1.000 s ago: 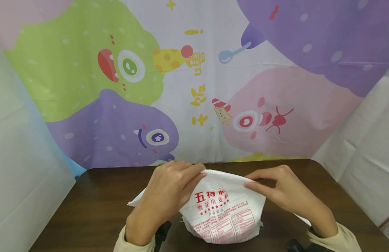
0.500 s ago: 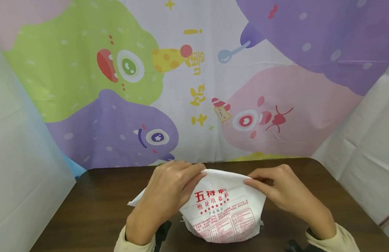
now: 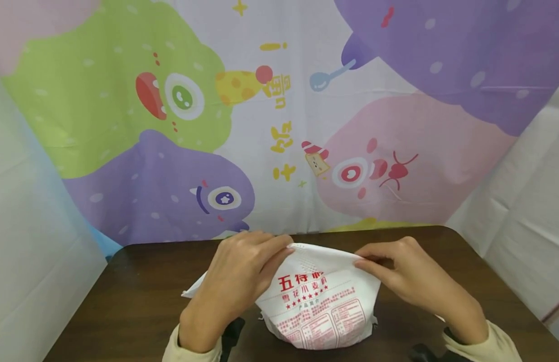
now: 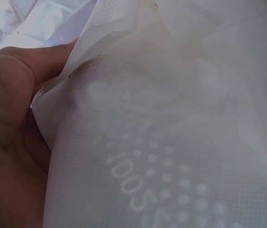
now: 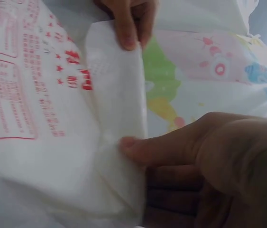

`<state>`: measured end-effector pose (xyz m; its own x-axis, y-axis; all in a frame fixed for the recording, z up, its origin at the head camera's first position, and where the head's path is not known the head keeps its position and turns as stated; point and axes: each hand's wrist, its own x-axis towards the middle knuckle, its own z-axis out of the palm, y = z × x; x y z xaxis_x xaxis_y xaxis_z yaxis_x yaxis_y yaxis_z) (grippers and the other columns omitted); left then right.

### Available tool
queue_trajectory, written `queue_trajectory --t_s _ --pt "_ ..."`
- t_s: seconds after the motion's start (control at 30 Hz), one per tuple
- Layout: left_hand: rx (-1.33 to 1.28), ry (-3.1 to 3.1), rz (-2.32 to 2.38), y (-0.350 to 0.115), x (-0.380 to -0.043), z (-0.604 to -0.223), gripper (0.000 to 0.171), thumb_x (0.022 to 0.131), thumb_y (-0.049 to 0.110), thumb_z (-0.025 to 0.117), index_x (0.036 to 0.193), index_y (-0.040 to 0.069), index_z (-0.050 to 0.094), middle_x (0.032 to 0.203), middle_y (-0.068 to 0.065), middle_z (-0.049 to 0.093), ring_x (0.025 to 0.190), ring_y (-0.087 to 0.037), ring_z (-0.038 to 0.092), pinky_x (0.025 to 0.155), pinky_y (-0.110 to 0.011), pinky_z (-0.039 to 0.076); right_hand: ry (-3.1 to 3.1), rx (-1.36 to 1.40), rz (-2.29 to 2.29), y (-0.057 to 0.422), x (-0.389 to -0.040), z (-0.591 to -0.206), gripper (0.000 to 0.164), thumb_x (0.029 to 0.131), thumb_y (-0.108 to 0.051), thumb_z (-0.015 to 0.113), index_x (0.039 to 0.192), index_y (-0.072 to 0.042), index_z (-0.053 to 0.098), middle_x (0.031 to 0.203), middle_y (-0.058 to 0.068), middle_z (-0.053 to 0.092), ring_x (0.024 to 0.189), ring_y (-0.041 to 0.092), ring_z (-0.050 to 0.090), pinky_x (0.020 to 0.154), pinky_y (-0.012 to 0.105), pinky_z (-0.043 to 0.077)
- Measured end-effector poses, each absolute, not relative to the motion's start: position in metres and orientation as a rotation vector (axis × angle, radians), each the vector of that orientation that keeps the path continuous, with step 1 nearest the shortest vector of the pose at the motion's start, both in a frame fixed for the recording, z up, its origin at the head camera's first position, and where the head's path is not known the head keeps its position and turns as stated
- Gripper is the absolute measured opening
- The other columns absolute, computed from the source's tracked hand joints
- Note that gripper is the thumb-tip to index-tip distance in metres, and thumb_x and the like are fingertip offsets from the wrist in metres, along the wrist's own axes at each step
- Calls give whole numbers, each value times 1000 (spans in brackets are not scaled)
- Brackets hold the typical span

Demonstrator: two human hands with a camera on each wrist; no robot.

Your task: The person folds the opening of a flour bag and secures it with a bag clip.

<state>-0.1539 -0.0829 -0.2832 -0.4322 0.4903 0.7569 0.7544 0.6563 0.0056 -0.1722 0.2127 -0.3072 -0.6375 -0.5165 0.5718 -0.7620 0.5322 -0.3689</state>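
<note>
A white flour bag [image 3: 326,306] with red print sits on the dark wooden table, its top edge raised and folded over. My left hand [image 3: 243,276] grips the top edge near its left end; in the left wrist view, the thumb and palm [image 4: 10,109] are against the white woven fabric. At the right end of that edge, my right hand [image 3: 410,271] pinches the fabric between thumb and fingers. The right wrist view shows its thumb [image 5: 142,148] pressed on the folded strip. The bag's mouth and the left fingertips are partly hidden.
The brown table [image 3: 125,291] runs back to a hanging cloth [image 3: 302,211] printed with cartoon monsters. White cloth sides [image 3: 30,226] stand at left and right. A pale corner of sheet [image 3: 194,287] pokes out behind the left wrist.
Both hands keep hold of the flour bag's top edge in nearly the same place. The head view has shifted slightly; the right thumb and fingers have shifted only a little along the edge.
</note>
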Motion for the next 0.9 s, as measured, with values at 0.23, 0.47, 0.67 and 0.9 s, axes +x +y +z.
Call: queue_trajectory --t_s 0.23,0.47,0.67,0.9 --pt "-951 -2122 -443 -83 -154 -282 5 88 14 75 93 13 73 76 7 69 64 -9 60 58 -29 49 -2455 993 764 221 -171 -304 12 87 -16 78 83 -27 74 72 -25 63 61 -6 51 57 14 43" --pt "-946 -2124 -436 -83 -154 -282 5 89 15 74 93 14 74 76 7 69 64 -10 61 58 -30 48 -2493 979 783 224 -170 -303 11 87 -16 77 85 -26 75 73 -24 64 62 -6 52 57 16 44" --pt "-960 -2117 -450 -82 -155 -282 6 89 14 74 95 13 74 76 6 69 64 -10 61 59 -30 49 -2562 870 685 225 -164 -299 5 87 -20 78 85 -25 75 70 -25 61 60 -6 49 56 20 43" --pt "-951 -2120 -442 -81 -152 -282 4 90 13 72 94 14 74 74 7 68 60 -10 57 56 -28 46 -2539 944 685 224 -161 -299 14 86 -10 77 83 -24 74 64 -26 51 55 -7 41 51 17 39"
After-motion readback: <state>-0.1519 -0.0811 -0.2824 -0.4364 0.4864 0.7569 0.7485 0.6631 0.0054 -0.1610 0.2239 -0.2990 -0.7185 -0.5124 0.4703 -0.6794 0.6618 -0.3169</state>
